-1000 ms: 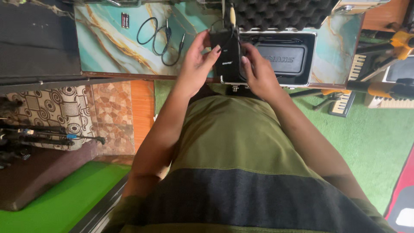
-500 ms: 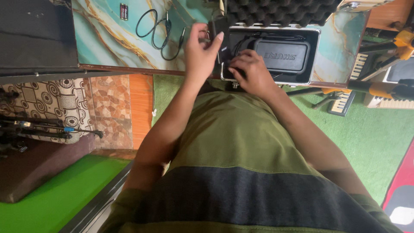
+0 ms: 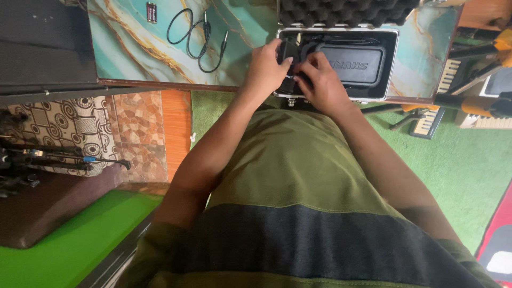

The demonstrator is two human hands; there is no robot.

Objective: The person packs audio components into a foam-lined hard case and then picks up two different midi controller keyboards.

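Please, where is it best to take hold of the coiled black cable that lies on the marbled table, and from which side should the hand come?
Probably at the looped part of the black cable, pinched from above. It lies flat on the marbled table, so only the top is free. The loop gathers the strands, while the plug ends trail loose toward the open case. Both hands are now at the case.

Two hands are seen, the left hand [image 3: 265, 66] and the right hand [image 3: 320, 82], both closed on one small black device [image 3: 288, 52] inside one open metal case [image 3: 392, 64], in which one black pouch [image 3: 352, 64] is also counted. On the marbled surface [image 3: 133, 48], one coiled black cable [image 3: 194, 33] and two batteries [image 3: 151, 12] lying side by side are counted. One keyboard [image 3: 434, 98] is counted at the right, partly hidden, and one green carpet [image 3: 469, 160] on the floor.
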